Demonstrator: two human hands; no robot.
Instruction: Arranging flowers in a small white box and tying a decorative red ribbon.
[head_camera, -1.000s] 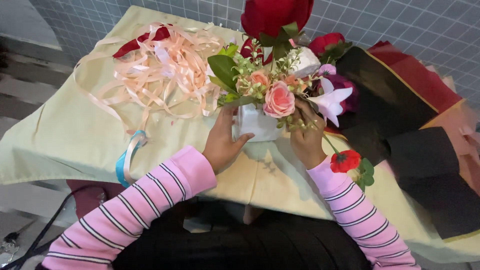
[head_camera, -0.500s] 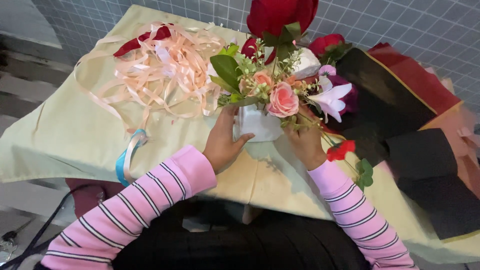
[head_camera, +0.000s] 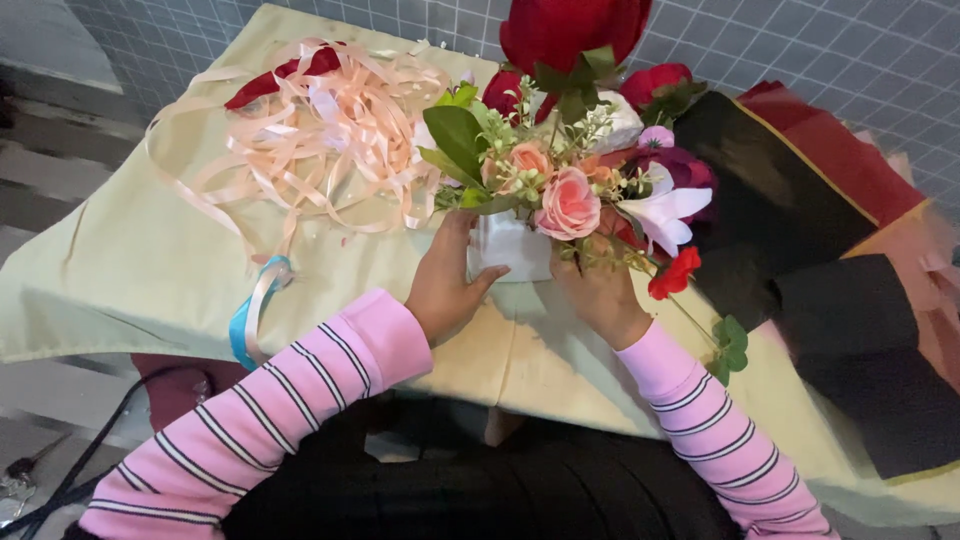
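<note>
red flower (head_camera: 678, 273) lifted higher — right hand (head_camera: 600, 292) raising it, left hand (head_camera: 447, 285) unmoved

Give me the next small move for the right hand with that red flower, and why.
Probably slide the small red flower into the arrangement. The right hand holds its stem beside the white vase, its bloom still outside the bunch by the white lily. The left hand already steadies the vase.

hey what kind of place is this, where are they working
Probably a small craft or flower-arranging table at home or in a workshop: a flower arrangement in a white pot, loose peach ribbon, and a pale green tablecloth.
</note>
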